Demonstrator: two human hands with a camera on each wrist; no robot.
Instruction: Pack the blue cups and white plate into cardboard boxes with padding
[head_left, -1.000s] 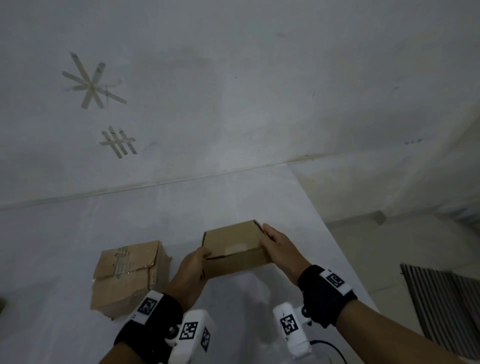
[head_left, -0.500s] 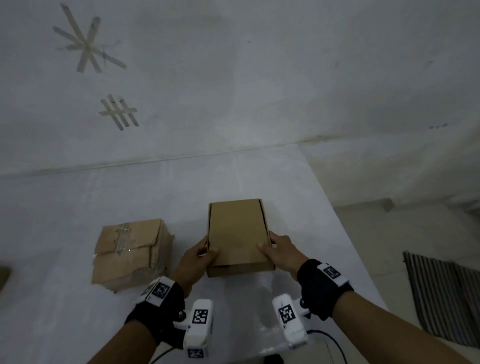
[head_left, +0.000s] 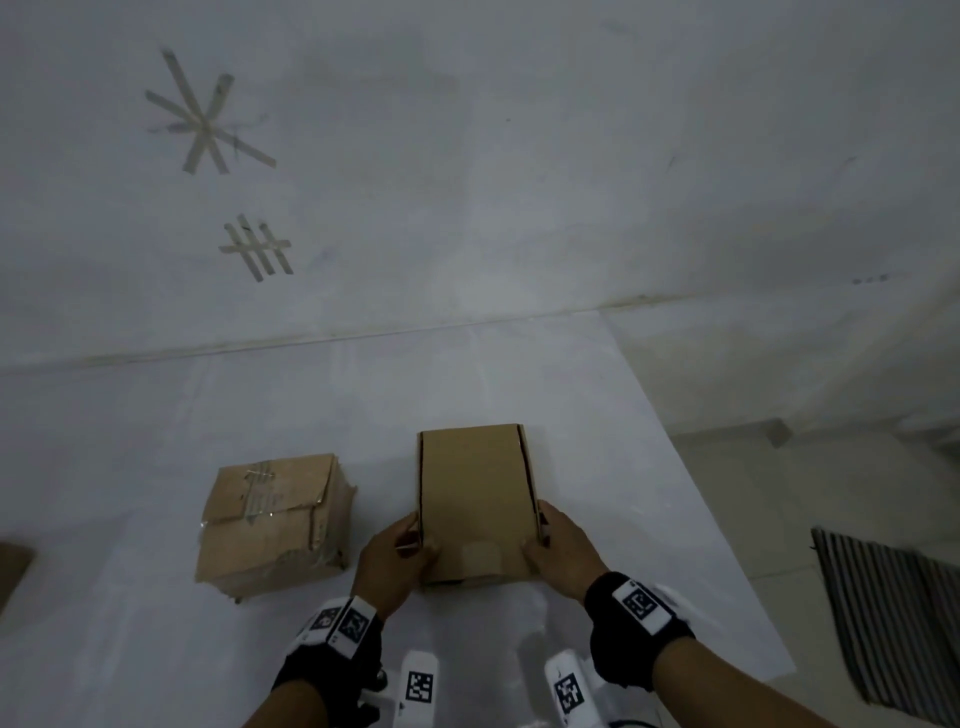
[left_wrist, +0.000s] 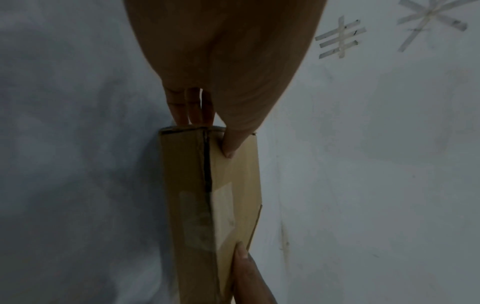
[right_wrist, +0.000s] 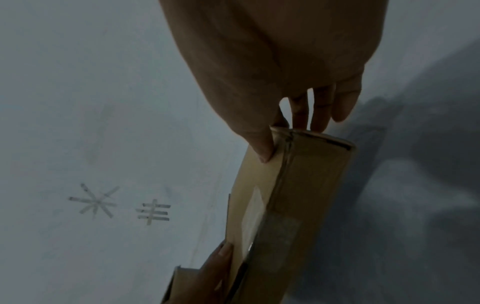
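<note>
A closed cardboard box (head_left: 475, 499) sits flat on the white bench (head_left: 156, 649), its long axis running straight away from the person toward the wall (head_left: 519, 156), a square of tape (head_left: 480, 558) over its near edge. Both hands hold it at the near end: the left hand (head_left: 395, 564) grips the near left corner, thumb lying on the lid and fingers (left_wrist: 182, 111) curled down the side, and the right hand (head_left: 563, 551) mirrors it at the near right corner, thumb on top and fingers (right_wrist: 320, 111) wrapped over the edge. The box lies directly ahead of the fingers and between the two hands, with neither hand plainly nearer, so any lift, turn or opening of the lid would, by the look of it, start from this near end. Whether the base rests fully on the bench or is held just off it cannot be told.

No blue cups, white plate or padding are in sight; what the box contains is hidden.

Just to the left, apart from the hands, stands a second cardboard box (head_left: 275, 525), worn and creased, with tape across its top flaps. On the wall behind, strips of tape form a star (head_left: 205, 122) and a hatch mark (head_left: 257, 249). A striped mat (head_left: 893, 623) lies on the floor to the right.
</note>
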